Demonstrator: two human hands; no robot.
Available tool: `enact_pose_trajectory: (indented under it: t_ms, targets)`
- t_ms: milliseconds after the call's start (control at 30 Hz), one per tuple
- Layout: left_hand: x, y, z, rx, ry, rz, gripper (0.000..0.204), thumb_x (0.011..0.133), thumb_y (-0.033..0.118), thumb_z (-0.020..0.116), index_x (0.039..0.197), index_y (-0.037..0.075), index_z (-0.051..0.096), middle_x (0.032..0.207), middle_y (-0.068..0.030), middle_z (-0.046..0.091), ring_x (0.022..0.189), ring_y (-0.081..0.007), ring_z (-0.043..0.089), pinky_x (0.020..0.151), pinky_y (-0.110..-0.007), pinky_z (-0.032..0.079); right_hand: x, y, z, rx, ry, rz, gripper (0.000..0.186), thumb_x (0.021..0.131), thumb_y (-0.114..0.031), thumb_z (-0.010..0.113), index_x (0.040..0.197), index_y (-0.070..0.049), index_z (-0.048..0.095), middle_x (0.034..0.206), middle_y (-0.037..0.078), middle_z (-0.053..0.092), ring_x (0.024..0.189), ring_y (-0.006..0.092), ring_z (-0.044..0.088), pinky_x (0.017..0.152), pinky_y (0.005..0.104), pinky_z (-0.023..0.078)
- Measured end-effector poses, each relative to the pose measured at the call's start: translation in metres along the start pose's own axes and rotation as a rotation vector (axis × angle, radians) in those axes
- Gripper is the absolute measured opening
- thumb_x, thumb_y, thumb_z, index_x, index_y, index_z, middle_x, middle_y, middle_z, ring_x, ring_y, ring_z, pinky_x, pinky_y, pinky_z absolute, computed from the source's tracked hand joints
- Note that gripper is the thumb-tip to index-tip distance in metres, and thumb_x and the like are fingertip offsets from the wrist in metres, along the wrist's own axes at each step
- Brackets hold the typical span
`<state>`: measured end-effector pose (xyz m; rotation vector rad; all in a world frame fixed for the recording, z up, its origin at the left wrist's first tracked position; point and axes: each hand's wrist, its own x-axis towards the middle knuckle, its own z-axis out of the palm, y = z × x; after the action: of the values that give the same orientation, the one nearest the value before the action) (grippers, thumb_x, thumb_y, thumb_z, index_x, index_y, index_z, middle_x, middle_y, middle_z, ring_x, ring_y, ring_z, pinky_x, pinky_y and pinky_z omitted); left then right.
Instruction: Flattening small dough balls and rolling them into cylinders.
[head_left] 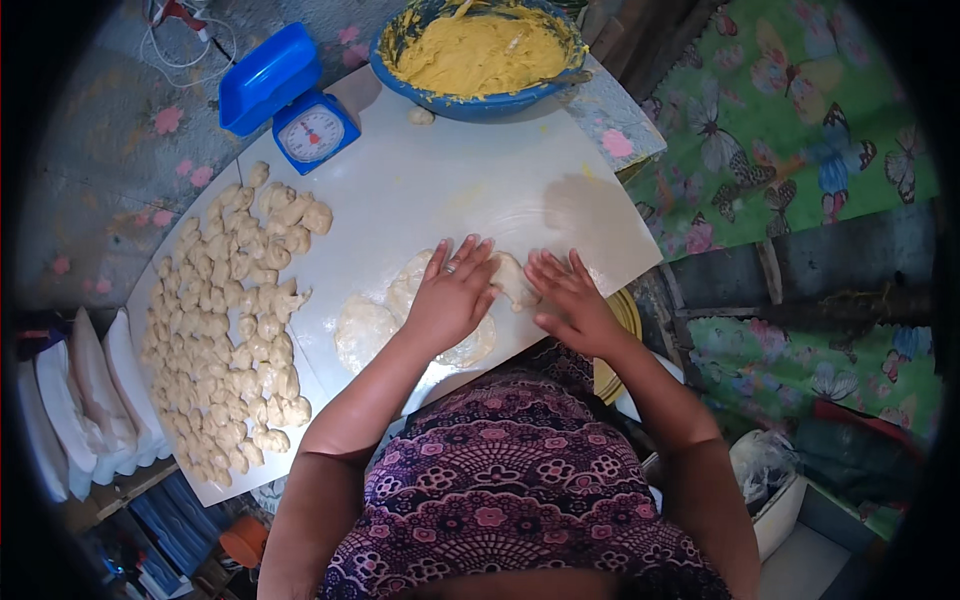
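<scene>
My left hand [456, 294] lies flat with fingers stretched out, over flattened rounds of dough on the white table [430, 190]. One thin dough round [365, 334] shows to the left of it, and others lie partly hidden under the hand and wrist. My right hand [572, 300] is spread out, its fingertips beside a small piece of dough [514, 281] that lies between the two hands. Many small dough lumps [225, 330] cover the table's left side.
A blue basin [470, 104] of yellow filling stands at the far edge, a single dough lump [421, 116] near it. Left of that is a blue kitchen scale [312, 132] with a tilted pan [270, 78]. A yellow round rim [612, 368] shows below the table's right edge.
</scene>
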<state>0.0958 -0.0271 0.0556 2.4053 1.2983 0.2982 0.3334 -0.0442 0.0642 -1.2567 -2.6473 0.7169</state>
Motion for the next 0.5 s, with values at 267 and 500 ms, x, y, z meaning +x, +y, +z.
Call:
enact_pose_trajectory:
  t_ms: [267,500]
  targets:
    - [0.011,0.008,-0.004,0.113,-0.139,0.020,0.054,0.099,0.041,0.036,0.142,0.009,0.040,0.149,-0.0113,0.036,0.141,-0.0247,0.029,0.117,-0.050,0.010,-0.006,-0.017,0.009,-0.235,-0.118,0.050,0.074,0.092,-0.053,0.046,0.147,-0.007,0.031,0.154,0.013,0.027,0.145,0.0283,0.019,0.114,0.0585,0.001]
    - [0.024,0.002,0.004,0.074,-0.086,0.055,0.057,0.099,0.046,0.032,0.143,0.010,0.040,0.149,-0.0089,0.037,0.141,-0.0230,0.028,0.117,-0.050,0.005,-0.008,-0.017,0.011,-0.105,-0.056,-0.010,0.072,0.092,-0.053,0.045,0.143,-0.003,0.037,0.151,0.017,0.031,0.143,0.0301,0.023,0.115,0.0548,0.005]
